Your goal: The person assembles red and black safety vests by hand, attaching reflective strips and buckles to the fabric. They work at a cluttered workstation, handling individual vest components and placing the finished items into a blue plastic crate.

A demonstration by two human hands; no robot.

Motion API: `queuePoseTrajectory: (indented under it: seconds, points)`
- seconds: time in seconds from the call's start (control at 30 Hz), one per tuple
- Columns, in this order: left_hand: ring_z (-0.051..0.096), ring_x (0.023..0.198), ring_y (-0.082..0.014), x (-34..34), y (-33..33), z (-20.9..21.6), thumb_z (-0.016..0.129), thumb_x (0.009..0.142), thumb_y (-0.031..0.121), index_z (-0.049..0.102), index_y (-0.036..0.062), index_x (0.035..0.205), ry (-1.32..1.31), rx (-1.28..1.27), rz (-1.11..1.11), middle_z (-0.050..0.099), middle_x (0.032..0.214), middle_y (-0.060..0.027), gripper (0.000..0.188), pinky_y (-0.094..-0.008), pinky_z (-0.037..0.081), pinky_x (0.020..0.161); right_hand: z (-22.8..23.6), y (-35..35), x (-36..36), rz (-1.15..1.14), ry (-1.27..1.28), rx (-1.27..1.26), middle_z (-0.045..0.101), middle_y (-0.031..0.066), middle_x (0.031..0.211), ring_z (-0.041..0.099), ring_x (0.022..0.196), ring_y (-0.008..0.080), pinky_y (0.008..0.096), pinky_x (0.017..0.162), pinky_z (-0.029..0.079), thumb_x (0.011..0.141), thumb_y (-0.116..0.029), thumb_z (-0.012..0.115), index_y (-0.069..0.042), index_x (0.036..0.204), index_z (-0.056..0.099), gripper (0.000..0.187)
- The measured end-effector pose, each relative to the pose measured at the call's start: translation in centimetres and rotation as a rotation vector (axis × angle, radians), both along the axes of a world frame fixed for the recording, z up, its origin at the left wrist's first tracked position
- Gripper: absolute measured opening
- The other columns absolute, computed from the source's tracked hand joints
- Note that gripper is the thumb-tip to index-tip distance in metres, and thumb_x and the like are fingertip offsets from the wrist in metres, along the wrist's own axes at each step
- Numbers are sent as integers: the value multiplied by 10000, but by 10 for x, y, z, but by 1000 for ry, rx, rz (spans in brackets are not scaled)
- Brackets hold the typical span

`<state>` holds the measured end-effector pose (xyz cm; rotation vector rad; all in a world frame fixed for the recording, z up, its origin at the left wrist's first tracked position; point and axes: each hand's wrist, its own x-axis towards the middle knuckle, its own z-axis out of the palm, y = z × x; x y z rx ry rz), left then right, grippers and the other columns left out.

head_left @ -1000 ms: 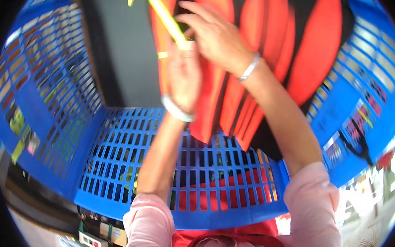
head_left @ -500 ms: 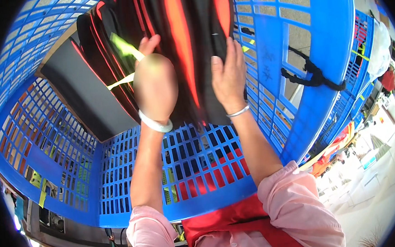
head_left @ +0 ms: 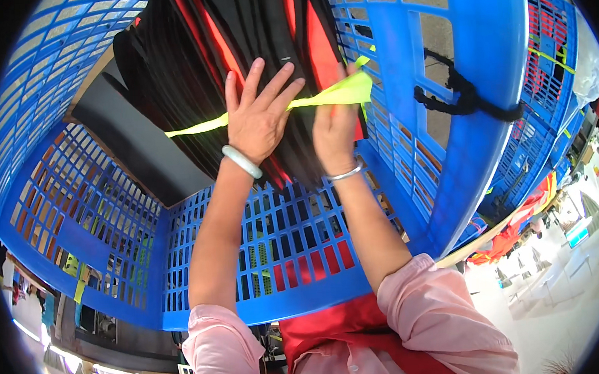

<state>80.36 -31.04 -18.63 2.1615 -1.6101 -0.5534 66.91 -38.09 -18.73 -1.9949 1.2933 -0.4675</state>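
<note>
A bundle of black fabric pieces with red-orange panels [head_left: 321,38] stands in a blue slatted plastic crate. A neon-yellow fabric strip [head_left: 196,127] runs across the bundle from its left edge to its right side. My left hand [head_left: 258,124] lies on the bundle with fingers spread, pressing over the strip. At the bundle's right edge, my right hand [head_left: 335,133] grips the strip near its wide, loose end; the strip covers part of its fingers. A dark grey board [head_left: 135,139] leans at the bundle's left.
Slatted walls of the blue crate [head_left: 451,198] rise on every side. A black cord [head_left: 469,94] is knotted through the right wall. Farther right stands another blue crate [head_left: 551,48] holding red and black items, with a clear plastic bag [head_left: 588,63] beside it.
The yellow strip, bunched at my left hand before, now stretches rightward across the bundle. My left hand has opened flat on top; my right hand has gone from resting flat to gripping the strip.
</note>
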Motion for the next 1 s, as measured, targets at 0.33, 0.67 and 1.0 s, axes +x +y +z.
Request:
queuePoseTrajectory:
  seconds: [0.33, 0.67, 1.0]
  points:
    - [336, 1399, -275, -1, 14, -19, 642, 849, 179, 525, 279, 1380, -43, 68, 51, 468, 1454, 72, 553, -525, 189, 1155, 30, -62, 28, -27, 674, 244, 507, 319, 1190, 603, 1026, 454, 502, 931, 471, 870, -127, 612, 24, 1273, 437, 464]
    - [315, 1411, -293, 7, 26, -35, 594, 890, 161, 513, 258, 1395, 60, 47, 100, 458, 1469, 54, 520, -521, 171, 1162, 3, -40, 11, -103, 480, 145, 453, 220, 1394, 483, 1258, 375, 443, 1035, 410, 957, -263, 531, 37, 1324, 490, 476]
    - [329, 1407, -287, 10, 26, -39, 576, 907, 185, 540, 253, 1374, 66, 52, 94, 472, 1461, 52, 473, -509, 182, 1154, -10, -59, 22, -563, -127, 565, 614, 109, 1137, 644, 760, 141, 261, 552, 493, 1004, -239, 502, 20, 1287, 545, 386]
